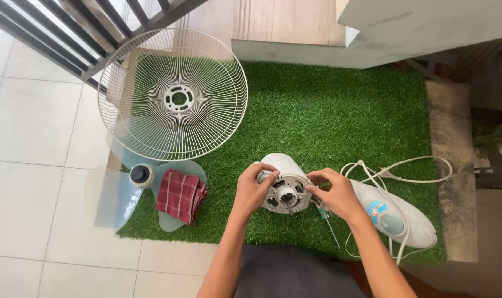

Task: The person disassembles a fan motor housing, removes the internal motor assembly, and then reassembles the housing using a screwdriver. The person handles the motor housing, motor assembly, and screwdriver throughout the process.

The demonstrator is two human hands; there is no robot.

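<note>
A white fan motor housing (281,165) with its metal motor face and shaft (287,193) turned toward me rests on the green artificial grass mat (328,116). My left hand (252,189) grips the left side of the motor. My right hand (334,193) pinches the motor's right edge and also holds a green-handled screwdriver (329,223) whose shaft points down toward me.
A white wire fan guard (172,94) leans at the mat's left. A translucent blue fan blade (124,190) lies beside it with a red checked cloth (180,194) on top. The white fan base (397,218) and cord (405,168) lie right. Dark railing (69,38) stands upper left.
</note>
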